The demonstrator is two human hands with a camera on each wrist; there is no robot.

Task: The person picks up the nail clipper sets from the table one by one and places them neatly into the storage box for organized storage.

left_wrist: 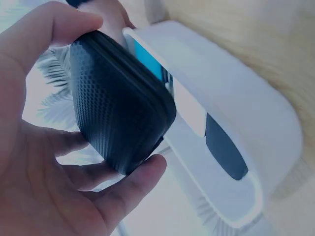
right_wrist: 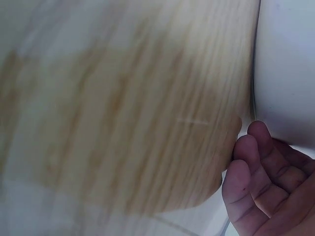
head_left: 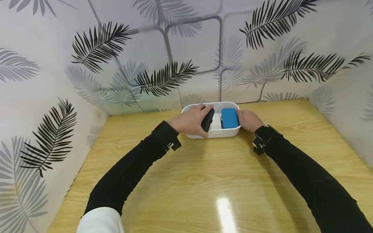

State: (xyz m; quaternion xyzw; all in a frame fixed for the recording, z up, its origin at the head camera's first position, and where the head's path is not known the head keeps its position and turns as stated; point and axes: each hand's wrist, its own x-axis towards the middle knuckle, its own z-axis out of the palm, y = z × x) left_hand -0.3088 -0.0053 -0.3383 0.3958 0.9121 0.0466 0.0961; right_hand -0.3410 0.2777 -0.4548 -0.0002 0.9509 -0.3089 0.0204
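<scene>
My left hand (head_left: 190, 121) holds a small black case (left_wrist: 115, 105) between thumb and fingers, above the left part of a white plastic bin (head_left: 222, 133). The case has a textured shell and rounded corners. At the bin's right end my right hand (head_left: 249, 120) grips the rim, fingers on the outside wall, as the right wrist view partly shows. Inside the bin lies a blue rounded box or case (head_left: 230, 118) at the right. A white flat piece (left_wrist: 191, 105) and a dark rounded patch or object (left_wrist: 224, 147) also show inside in the left wrist view.
The bin stands on a wooden table (head_left: 192, 181) near its back edge. Behind and beside the table are walls (head_left: 198, 45) with a leaf pattern. Bright light reflects off the tabletop at the front.
</scene>
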